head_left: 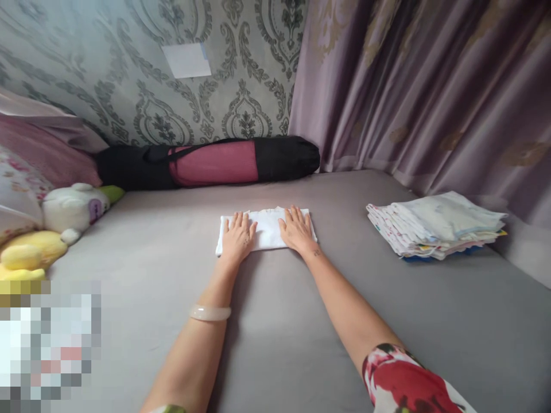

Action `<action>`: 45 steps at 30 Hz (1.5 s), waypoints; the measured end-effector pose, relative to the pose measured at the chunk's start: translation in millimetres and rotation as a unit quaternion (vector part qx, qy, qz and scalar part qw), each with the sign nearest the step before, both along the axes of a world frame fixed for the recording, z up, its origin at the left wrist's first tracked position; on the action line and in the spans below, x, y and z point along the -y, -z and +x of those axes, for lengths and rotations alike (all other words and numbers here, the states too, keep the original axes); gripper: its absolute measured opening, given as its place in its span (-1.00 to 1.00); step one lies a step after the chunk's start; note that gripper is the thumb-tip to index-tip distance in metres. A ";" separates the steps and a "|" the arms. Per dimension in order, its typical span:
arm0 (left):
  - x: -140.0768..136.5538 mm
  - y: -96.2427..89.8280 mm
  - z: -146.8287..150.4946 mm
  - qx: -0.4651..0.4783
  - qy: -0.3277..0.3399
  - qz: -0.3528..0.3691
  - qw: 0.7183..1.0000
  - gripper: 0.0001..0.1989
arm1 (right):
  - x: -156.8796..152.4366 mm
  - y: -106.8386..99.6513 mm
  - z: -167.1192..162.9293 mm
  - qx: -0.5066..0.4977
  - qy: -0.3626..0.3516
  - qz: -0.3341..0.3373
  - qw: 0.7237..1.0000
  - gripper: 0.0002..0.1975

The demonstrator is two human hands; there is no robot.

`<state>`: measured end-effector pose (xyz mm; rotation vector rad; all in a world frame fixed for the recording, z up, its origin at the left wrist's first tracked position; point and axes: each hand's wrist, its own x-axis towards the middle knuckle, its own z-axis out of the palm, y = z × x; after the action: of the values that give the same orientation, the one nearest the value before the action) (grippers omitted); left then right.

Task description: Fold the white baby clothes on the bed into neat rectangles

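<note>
A white folded cloth (267, 230), perhaps a small garment, lies flat on the grey bed sheet (275, 321). My left hand (238, 236) rests palm down on its left part, fingers stretched out. On the right part lies my right hand (297, 230), also flat with the fingers slightly spread. Both hands press on the top of the cloth without gripping it. The cloth's far edge looks a little uneven. What lies under my palms is hidden.
A stack of folded cloths (439, 223) sits to the right by the purple curtain (365, 86). A long black and pink bag (215, 163) lies along the wall. White (71, 206) and yellow plush toys (32, 252) are at the left. The lower left corner is blurred out.
</note>
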<state>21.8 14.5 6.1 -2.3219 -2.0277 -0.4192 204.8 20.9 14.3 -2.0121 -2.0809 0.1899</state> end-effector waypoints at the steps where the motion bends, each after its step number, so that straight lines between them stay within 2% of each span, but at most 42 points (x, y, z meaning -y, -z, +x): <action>1: 1.0 0.4 5.3 0.004 0.019 0.002 1.000 -0.43 | 1.0 -0.4 -2.1 -0.001 -0.004 0.000 1.000 -0.41; 4: 3.2 3.8 17.9 0.015 0.059 -0.016 0.998 -0.45 | 2.9 1.3 -6.0 -0.001 -0.010 -0.011 1.000 -0.43; 11: 4.7 5.6 22.0 0.028 0.058 -0.048 0.997 -0.45 | 2.3 7.2 -5.3 0.014 -0.010 -0.006 1.000 -0.43; 17: 4.9 0.8 21.3 0.034 0.061 -0.055 0.996 -0.46 | 0.7 -4.1 -9.7 0.000 -0.006 -0.052 0.999 -0.43; 20: 2.8 -5.2 18.6 0.038 0.069 -0.070 0.994 -0.47 | 1.6 -11.1 -20.3 -0.018 -0.023 -0.047 0.998 -0.44; 23: 0.6 -8.7 15.5 0.044 0.051 -0.044 0.997 -0.47 | 2.5 -12.8 -33.6 -0.032 -0.064 -0.031 0.997 -0.44; 26: -1.5 -4.5 13.6 0.045 0.035 -0.037 0.998 -0.47 | 2.1 -7.8 -42.8 -0.033 -0.087 -0.028 0.995 -0.45; 30: -3.0 4.8 12.8 0.042 0.037 -0.060 0.997 -0.47 | 0.2 2.3 -46.3 -0.029 -0.082 -0.004 0.996 -0.46; 34: -2.7 5.2 12.7 0.040 0.035 -0.063 0.997 -0.46 | 0.0 6.5 -46.2 -0.026 -0.078 0.004 0.997 -0.47; 41: -1.7 0.3 8.1 0.052 0.049 -0.061 0.996 -0.47 | -1.9 -2.7 -46.0 -0.023 -0.085 -0.020 0.996 -0.46; 45: 3.6 -1.1 -6.7 0.028 0.041 -0.005 0.999 -0.49 | -2.7 -10.1 -56.7 -0.012 -0.095 -0.020 0.995 -0.45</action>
<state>15.1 10.9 7.2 -2.4321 -1.9673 -0.4832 148.2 23.6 24.4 -1.8210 -2.2701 0.2898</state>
